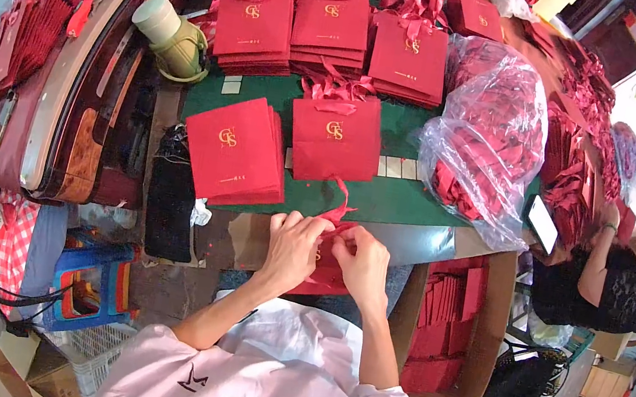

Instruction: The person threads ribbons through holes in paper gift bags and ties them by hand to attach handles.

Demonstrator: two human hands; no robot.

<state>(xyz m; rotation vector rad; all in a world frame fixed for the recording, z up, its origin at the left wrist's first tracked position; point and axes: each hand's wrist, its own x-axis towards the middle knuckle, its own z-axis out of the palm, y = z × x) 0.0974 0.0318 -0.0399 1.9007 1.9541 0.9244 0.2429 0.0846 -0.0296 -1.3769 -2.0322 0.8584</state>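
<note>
Your left hand and right hand come close together in front of you, at the near edge of the green table. The left thumb and fingers are pinched on a red ribbon, and the right thumb and forefinger are closed on it from the other side; the fingers partly hide the exact grip. The red bag that goes with it is below and between your hands, just off the table's edge, above your lap, and mostly covered by them.

Straight ahead on the table lies a stack of red bags with ribbon handles, and beside it on your left a slightly turned stack of plain-topped bags. Three more piles stand in a row behind: a left pile, a middle pile and a right pile. To the right of these sits a clear plastic sack filled with red material. A green jug with a pale lid is at the left. Beside your right arm, below table height, a cardboard box holds more red bags.
</note>
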